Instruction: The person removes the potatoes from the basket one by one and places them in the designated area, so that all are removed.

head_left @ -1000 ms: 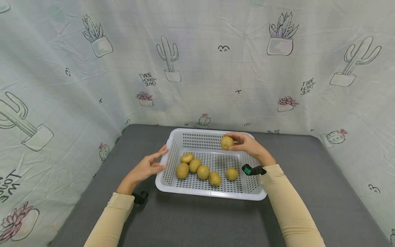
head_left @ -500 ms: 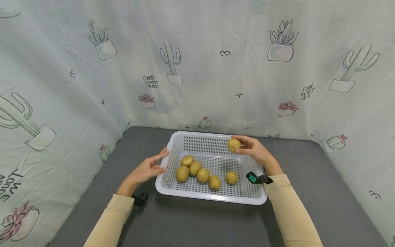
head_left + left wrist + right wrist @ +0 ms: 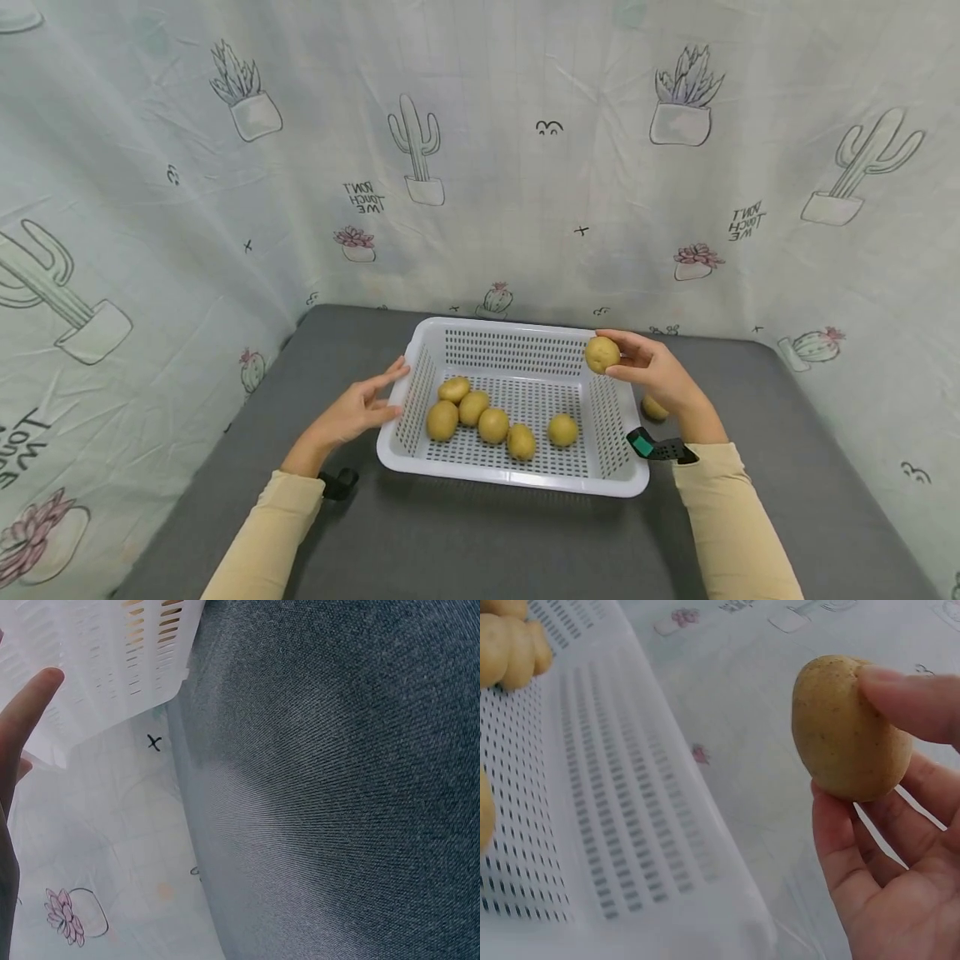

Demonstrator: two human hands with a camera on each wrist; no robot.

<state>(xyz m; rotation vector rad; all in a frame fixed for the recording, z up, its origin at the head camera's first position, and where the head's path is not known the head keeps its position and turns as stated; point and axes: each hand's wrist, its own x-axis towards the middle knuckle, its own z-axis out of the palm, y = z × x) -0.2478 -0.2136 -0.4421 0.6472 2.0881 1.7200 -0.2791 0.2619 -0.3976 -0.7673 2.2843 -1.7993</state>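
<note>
My right hand (image 3: 651,371) pinches a potato (image 3: 602,355) between thumb and fingers, over the right back corner of a white plastic basket (image 3: 517,480). In the right wrist view the held potato (image 3: 847,731) shows its smooth yellow-brown skin beyond the basket's side wall (image 3: 630,787). My left hand (image 3: 356,411) rests its spread fingertips on the basket's left rim. From the left wrist, one finger (image 3: 30,705) lies against the slotted outer wall (image 3: 105,660). Several potatoes (image 3: 493,425) sit grouped at the basket's left and middle, and one potato (image 3: 562,430) lies apart at the right.
Outside the basket, another potato (image 3: 655,408) lies on the dark grey table (image 3: 480,542), partly hidden behind my right wrist. A pale cloth printed with cacti (image 3: 480,167) hangs around the back and sides.
My right hand has carried the potato rightward, from over the basket's inside to its right end. The potato on the table has come into view. My left hand stays at the rim.
</note>
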